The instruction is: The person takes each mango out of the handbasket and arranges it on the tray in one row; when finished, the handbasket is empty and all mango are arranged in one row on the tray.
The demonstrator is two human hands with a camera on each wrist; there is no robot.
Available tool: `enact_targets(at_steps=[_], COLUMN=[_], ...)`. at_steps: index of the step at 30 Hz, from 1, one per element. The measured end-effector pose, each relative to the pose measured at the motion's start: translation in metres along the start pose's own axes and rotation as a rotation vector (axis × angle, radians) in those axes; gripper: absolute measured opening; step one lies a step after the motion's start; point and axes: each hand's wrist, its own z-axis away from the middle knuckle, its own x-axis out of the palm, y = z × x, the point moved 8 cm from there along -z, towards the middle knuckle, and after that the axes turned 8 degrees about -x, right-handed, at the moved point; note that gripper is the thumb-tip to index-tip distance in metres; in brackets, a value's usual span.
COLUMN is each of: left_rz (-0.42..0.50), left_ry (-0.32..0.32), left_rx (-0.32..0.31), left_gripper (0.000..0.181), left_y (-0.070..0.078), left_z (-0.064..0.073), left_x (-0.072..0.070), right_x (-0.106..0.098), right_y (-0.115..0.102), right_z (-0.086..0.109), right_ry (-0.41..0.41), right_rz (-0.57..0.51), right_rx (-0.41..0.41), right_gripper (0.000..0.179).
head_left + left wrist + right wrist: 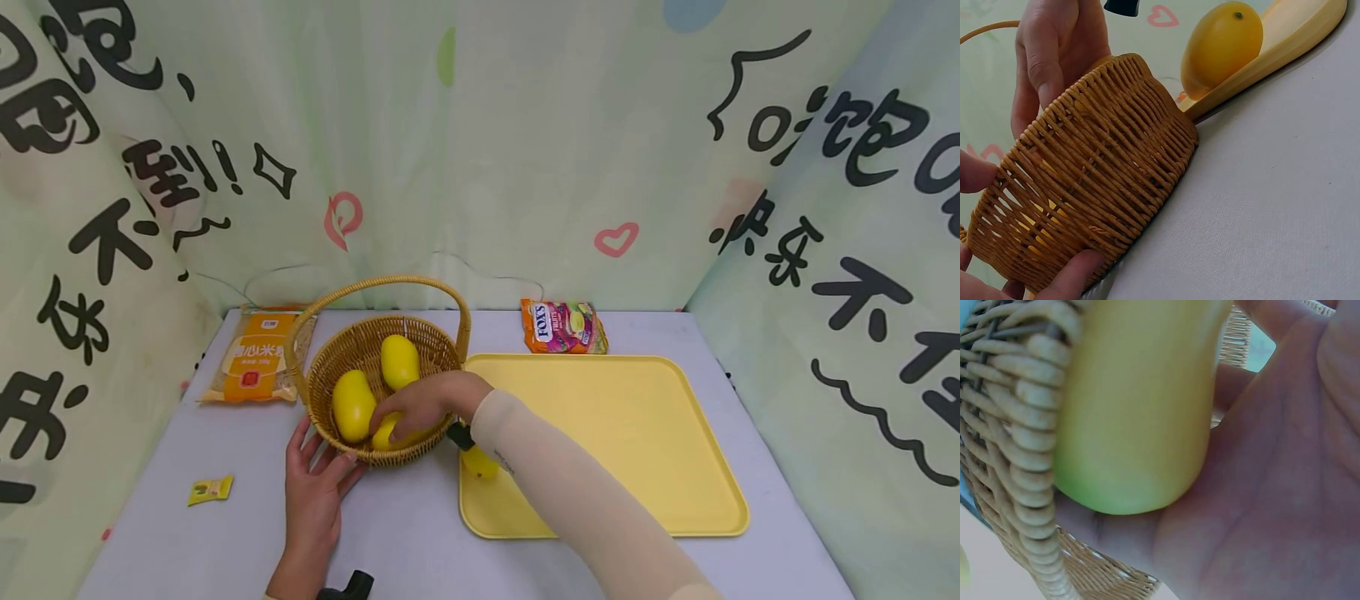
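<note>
1. The right hand is bent round a yellow fruit, so its grip is just as wide as the fruit.
2. The left hand holds the side of a basket, with its thumb at the rim and fingers lower down.
3. The held fruit is smooth and long, with a round end that looks a bit green in the right wrist view.
4. The basket is brown and woven, with a big curved handle.
5. The held fruit is inside the basket, near the front rim, under the right hand's fingers and beside its palm.
6. Two more fruits lie in there, just past the hand.
7. The basket stands on the worktop, left of a yellow tray.
</note>
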Motion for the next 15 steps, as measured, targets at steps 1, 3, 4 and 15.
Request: enact_targets(at_steps=[1, 3, 4, 15], left_rz=[-0.001, 0.000, -0.001, -0.002], left_ry=[0.000, 0.000, -0.001, 0.007], left_rx=[0.000, 0.002, 0.002, 0.004], left_gripper=[0.096, 0.095, 0.095, 0.096], left_y=[0.000, 0.000, 0.000, -0.001], left_z=[0.000, 0.000, 0.000, -0.001], left_x=[0.000, 0.000, 0.000, -0.001], right_x=[0.000, -0.001, -0.002, -0.013], right_y=[-0.001, -0.002, -0.003, -0.003], right_z=[0.000, 0.000, 0.000, 0.004], right_ry=[0.000, -0.001, -0.001, 0.115], right_rz=[0.003, 0.008, 0.011, 0.111], right_rx=[-0.008, -0.024, -0.031, -0.097], right_gripper=[0.038, 0.038, 0.038, 0.044])
